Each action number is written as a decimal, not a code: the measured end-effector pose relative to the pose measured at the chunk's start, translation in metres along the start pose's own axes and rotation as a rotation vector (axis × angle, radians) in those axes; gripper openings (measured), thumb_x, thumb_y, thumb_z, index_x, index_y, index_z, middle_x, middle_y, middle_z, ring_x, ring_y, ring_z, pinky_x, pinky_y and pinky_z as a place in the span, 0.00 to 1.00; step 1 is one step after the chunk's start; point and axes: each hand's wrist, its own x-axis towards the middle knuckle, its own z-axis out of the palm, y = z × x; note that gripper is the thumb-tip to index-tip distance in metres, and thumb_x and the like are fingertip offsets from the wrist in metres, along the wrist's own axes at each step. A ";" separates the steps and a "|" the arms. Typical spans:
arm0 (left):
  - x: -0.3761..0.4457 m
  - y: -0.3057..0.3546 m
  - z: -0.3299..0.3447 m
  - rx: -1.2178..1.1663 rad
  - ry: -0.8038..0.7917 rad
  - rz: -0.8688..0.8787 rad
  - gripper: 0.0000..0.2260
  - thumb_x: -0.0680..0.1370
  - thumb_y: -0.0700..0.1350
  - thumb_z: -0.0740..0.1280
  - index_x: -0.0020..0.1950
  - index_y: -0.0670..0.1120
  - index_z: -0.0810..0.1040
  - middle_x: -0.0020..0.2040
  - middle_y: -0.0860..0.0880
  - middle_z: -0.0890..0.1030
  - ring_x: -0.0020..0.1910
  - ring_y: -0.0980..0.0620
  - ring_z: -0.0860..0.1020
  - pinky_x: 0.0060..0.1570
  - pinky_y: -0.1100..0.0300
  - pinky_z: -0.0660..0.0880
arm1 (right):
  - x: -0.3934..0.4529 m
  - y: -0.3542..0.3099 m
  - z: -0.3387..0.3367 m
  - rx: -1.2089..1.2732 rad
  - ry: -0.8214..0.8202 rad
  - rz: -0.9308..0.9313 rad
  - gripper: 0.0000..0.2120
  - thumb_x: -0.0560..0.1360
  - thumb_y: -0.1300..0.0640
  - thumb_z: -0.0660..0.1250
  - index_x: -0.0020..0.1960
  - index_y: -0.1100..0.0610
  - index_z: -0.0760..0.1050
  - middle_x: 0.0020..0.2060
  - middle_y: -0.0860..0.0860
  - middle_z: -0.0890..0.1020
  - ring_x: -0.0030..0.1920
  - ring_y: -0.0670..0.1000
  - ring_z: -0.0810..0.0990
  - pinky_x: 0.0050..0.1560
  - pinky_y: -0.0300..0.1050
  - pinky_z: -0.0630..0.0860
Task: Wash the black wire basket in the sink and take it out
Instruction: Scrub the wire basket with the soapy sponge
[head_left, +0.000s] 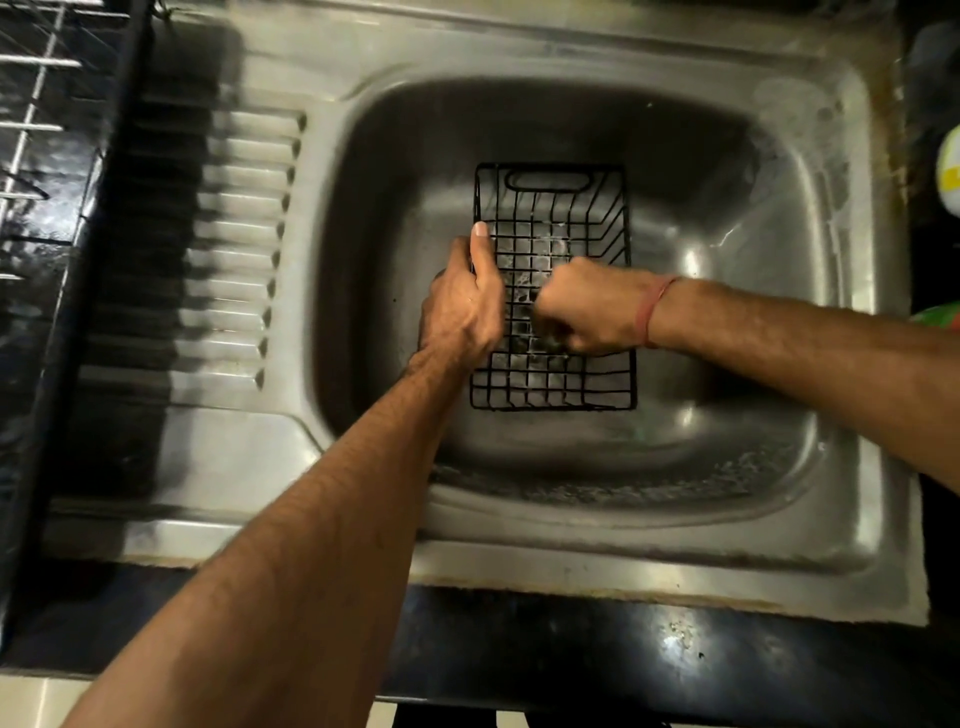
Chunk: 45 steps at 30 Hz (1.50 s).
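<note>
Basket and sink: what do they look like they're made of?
The black wire basket looks like thin metal wire with a black coating, probably paint or plastic: an open grid of uniform dark rods. The sink looks like stainless steel with a dull brushed finish: grey, with soft highlights and a pressed, ribbed drainboard at its left.

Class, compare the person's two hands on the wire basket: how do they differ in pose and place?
The left hand grips the basket's left rim, thumb straight along it; the right hand is a curled fist inside, over the mesh floor. Only the right wrist wears a red band. Both are over the sink.
</note>
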 end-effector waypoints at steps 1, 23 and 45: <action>0.000 0.000 0.000 0.002 0.000 0.000 0.26 0.87 0.67 0.43 0.68 0.54 0.72 0.51 0.51 0.79 0.46 0.55 0.77 0.53 0.49 0.75 | -0.005 -0.010 0.008 0.027 -0.070 -0.049 0.07 0.75 0.59 0.77 0.48 0.47 0.83 0.40 0.40 0.80 0.45 0.44 0.83 0.49 0.38 0.82; 0.004 -0.008 0.002 0.051 -0.038 0.022 0.19 0.90 0.57 0.51 0.78 0.53 0.68 0.56 0.58 0.71 0.43 0.62 0.70 0.49 0.60 0.72 | 0.016 0.036 -0.034 -0.115 -0.100 0.098 0.12 0.74 0.64 0.76 0.38 0.48 0.79 0.36 0.44 0.80 0.38 0.44 0.80 0.42 0.44 0.81; 0.008 -0.009 0.005 0.044 0.002 0.037 0.20 0.89 0.60 0.51 0.74 0.52 0.70 0.57 0.53 0.78 0.54 0.51 0.78 0.54 0.52 0.73 | 0.026 0.045 -0.060 -0.174 -0.003 0.197 0.04 0.76 0.64 0.74 0.48 0.57 0.83 0.44 0.53 0.83 0.44 0.55 0.83 0.43 0.48 0.81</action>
